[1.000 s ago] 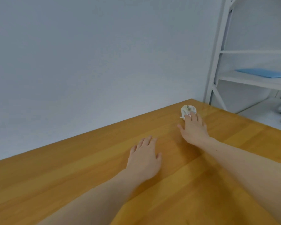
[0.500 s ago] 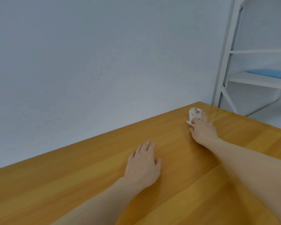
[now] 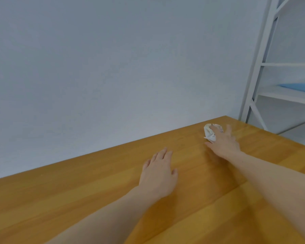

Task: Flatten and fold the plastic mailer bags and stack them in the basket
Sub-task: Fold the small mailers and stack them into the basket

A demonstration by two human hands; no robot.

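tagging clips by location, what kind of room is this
Probably a plain workroom or storage room: a bare wooden table against a blank white wall, with a white metal shelving unit beside it.

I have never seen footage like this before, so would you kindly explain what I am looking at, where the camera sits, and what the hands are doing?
There is no machine here: a person does the work with two bare hands. The single picture comes from a wide-angle camera worn on the person's head, looking forward and down, so the forearms reach in from the bottom edge. The left hand lies flat and empty on the wooden table. The right hand stretches toward the far corner, its fingers resting on a small crumpled white plastic mailer bag, touching it with open fingers rather than gripping it. Nothing else lies on the visible table, and no basket is in view. Behind are a plain wall and, at right, a white shelf unit with something flat and blue on one shelf.
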